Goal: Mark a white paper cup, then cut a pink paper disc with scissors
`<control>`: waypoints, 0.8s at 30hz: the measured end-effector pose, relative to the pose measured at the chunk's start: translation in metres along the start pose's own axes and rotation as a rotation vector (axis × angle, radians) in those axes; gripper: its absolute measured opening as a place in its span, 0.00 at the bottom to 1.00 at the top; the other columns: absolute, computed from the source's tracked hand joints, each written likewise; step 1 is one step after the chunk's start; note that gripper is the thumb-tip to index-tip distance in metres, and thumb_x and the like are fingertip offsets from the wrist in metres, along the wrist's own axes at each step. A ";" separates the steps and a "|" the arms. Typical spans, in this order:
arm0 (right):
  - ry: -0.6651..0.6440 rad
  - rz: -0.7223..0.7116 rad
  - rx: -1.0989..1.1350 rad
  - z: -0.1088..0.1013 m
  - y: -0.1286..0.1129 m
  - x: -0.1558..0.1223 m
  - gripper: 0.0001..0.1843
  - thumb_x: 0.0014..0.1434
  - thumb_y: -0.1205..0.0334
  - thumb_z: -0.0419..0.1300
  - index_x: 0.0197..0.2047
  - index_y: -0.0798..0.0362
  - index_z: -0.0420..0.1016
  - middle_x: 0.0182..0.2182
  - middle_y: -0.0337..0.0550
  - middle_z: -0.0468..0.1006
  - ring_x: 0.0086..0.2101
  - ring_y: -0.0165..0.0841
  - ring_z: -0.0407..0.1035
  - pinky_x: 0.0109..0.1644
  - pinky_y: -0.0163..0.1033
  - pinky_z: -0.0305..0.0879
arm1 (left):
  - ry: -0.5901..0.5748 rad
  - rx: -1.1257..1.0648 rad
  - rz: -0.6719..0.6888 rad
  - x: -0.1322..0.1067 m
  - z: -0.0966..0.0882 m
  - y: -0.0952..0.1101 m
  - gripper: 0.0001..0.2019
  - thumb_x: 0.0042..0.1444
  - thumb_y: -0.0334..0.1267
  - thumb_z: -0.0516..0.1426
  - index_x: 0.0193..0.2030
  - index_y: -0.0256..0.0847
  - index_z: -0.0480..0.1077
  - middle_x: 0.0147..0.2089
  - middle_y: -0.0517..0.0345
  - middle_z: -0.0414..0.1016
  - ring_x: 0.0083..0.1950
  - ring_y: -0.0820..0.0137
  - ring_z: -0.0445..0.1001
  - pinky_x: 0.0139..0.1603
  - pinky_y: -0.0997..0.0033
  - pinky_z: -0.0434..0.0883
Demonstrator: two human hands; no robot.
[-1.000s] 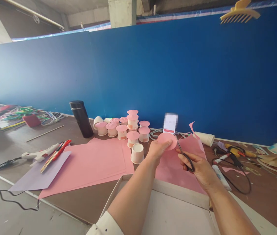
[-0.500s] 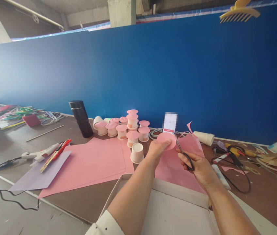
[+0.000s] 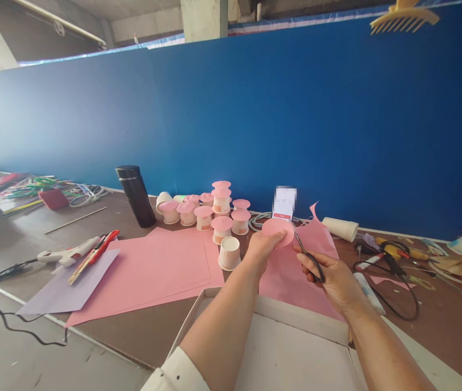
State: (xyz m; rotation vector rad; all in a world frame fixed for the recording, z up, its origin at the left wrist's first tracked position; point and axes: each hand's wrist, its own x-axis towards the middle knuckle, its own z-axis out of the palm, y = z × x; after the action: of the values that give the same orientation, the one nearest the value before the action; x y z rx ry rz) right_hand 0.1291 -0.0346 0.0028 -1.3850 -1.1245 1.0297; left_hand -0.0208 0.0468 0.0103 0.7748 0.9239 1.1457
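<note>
Between thumb and fingers, my left hand (image 3: 264, 248) pinches a round pink paper disc (image 3: 276, 229). My right hand (image 3: 331, 274) grips black-handled scissors (image 3: 309, 255), whose blades lie along the disc's right edge. Below both hands spreads a pink paper sheet (image 3: 282, 282) with a curled strip rising at its far corner. Left of my left wrist stands an upside-down paper cup (image 3: 229, 254) without a disc on top. Behind it are several paper cups (image 3: 222, 231) topped with pink discs, a few of them stacked.
A white open box (image 3: 292, 347) lies under my forearms. To the left are more pink sheets (image 3: 161, 266), a red utility knife (image 3: 94, 256), a glue gun (image 3: 68, 253) and a black bottle (image 3: 135, 196). A lit phone (image 3: 284, 201) leans at the blue panel (image 3: 255, 119); cables clutter the right.
The view has shifted very slightly. Both hands, the disc and the scissors keep nearly the same positions.
</note>
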 end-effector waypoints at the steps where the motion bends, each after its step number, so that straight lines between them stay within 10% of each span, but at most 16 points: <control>1: -0.002 -0.002 -0.003 0.000 -0.001 0.000 0.31 0.46 0.44 0.69 0.50 0.52 0.79 0.24 0.36 0.67 0.24 0.27 0.59 0.28 0.36 0.57 | 0.005 0.043 0.019 0.000 0.000 0.000 0.20 0.37 0.42 0.69 0.38 0.34 0.76 0.40 0.45 0.76 0.43 0.59 0.71 0.45 0.60 0.66; 24: 0.023 -0.014 -0.034 0.002 -0.005 -0.003 0.34 0.45 0.43 0.69 0.52 0.54 0.79 0.25 0.39 0.70 0.24 0.28 0.63 0.29 0.37 0.62 | 0.005 0.048 0.040 0.002 -0.001 -0.001 0.17 0.36 0.42 0.70 0.33 0.36 0.77 0.36 0.47 0.75 0.43 0.58 0.71 0.46 0.60 0.66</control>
State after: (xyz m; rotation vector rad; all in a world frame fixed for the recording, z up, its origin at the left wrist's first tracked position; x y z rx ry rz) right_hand 0.1260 -0.0367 0.0076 -1.4110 -1.1381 0.9861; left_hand -0.0213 0.0483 0.0083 0.8332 0.9465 1.1644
